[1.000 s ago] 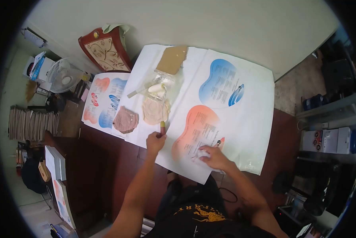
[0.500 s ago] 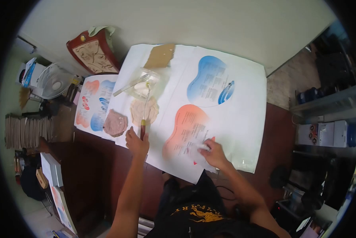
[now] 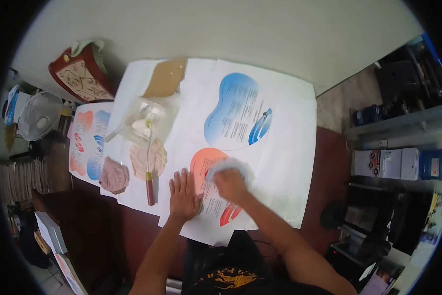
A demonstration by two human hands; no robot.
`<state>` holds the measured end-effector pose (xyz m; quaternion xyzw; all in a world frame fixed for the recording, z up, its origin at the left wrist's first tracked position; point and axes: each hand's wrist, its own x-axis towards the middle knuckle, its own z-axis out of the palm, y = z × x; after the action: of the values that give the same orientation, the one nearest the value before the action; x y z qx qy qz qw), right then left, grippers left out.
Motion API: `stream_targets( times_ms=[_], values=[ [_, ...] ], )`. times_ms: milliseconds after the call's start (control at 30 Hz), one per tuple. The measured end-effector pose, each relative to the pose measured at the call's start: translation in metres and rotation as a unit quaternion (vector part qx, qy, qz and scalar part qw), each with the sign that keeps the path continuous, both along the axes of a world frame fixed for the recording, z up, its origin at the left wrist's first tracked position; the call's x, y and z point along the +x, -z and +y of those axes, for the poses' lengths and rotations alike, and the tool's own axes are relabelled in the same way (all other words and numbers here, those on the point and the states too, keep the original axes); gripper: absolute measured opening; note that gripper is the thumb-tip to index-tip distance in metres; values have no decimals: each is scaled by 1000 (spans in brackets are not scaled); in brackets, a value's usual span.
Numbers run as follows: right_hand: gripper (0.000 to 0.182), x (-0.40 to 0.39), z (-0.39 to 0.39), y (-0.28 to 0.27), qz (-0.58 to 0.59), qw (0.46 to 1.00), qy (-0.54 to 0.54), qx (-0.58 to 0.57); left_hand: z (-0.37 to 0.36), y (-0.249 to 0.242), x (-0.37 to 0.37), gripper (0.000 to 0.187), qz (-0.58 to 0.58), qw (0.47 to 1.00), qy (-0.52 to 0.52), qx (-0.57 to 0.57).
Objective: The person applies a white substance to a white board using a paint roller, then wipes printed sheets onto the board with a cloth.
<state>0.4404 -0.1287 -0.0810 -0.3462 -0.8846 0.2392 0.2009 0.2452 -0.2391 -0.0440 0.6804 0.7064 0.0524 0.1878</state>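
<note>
My left hand (image 3: 184, 197) lies flat with its fingers spread on the white printed sheet (image 3: 290, 152), left of an orange, peanut-shaped print (image 3: 206, 160). My right hand (image 3: 231, 186) presses a crumpled white cloth (image 3: 239, 168) onto that print, hiding part of it. Farther back on the sheet is a similar blue print (image 3: 228, 108). A small roller (image 3: 150, 189) with a red-brown handle lies left of my left hand. Its head reaches into a clear plastic tray (image 3: 157, 109) of white paste, where a flat brush (image 3: 120, 129) also rests.
Beige cloth (image 3: 141, 156) lies beneath the roller, with a brownish-purple cloth (image 3: 114, 176) farther left. Brown cardboard (image 3: 165, 78) sits at the table's back edge. Another printed sheet (image 3: 85, 140), a chair (image 3: 83, 76) and a fan (image 3: 39, 115) are leftward; shelves (image 3: 403, 120) stand right.
My left hand has moved from the roller handle onto the printed sheet, fingers now spread. My right hand has carried the white cloth up and left over the orange print. The camera view has shifted.
</note>
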Motion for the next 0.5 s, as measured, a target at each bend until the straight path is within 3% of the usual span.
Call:
stream_targets(
  times_ms=[133, 200, 267, 367, 467, 500],
  values=[
    [4, 3, 124, 8, 9, 999, 2, -45, 3, 5, -1, 80, 3, 999, -7, -36],
    [7, 9, 202, 20, -7, 997, 58, 47, 4, 5, -1, 81, -5, 999, -7, -40],
    [2, 17, 275, 16, 53, 987, 146, 44, 6, 5, -1, 80, 0, 999, -11, -47],
    [8, 36, 360, 17, 2, 973, 226, 56, 5, 10, -2, 79, 12, 999, -7, -39],
    [10, 40, 378, 18, 9, 959, 240, 148, 4, 10, -4, 79, 7, 999, -7, -36],
    [10, 39, 364, 15, 0, 960, 248, 131, 5, 8, -2, 79, 2, 999, -9, -34]
  ],
)
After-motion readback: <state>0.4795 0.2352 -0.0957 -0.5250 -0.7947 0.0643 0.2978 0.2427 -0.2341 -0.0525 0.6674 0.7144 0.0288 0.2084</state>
